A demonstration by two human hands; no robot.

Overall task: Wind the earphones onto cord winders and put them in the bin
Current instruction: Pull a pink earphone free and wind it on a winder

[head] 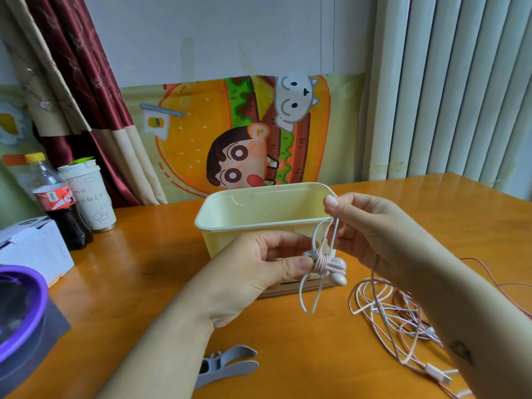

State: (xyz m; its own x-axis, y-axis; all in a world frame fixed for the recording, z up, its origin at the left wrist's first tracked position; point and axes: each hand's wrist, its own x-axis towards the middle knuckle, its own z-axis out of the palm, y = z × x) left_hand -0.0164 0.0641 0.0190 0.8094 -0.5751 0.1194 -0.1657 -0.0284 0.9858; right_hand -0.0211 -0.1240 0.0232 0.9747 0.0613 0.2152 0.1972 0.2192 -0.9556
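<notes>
My left hand pinches a small pale cord winder in front of the cream bin. Pink earphone cord is wrapped round the winder, and two pink earbuds hang at its right. My right hand holds loops of that cord just above the winder. The cord runs down from it to a loose tangle of pink and white cables on the table at the right. A grey cord winder lies on the table near the front edge.
At the left stand a cola bottle, a paper cup, a white box and a purple-rimmed container. A white plug lies at the end of the tangle. The orange table meets a wall with a cartoon cloth.
</notes>
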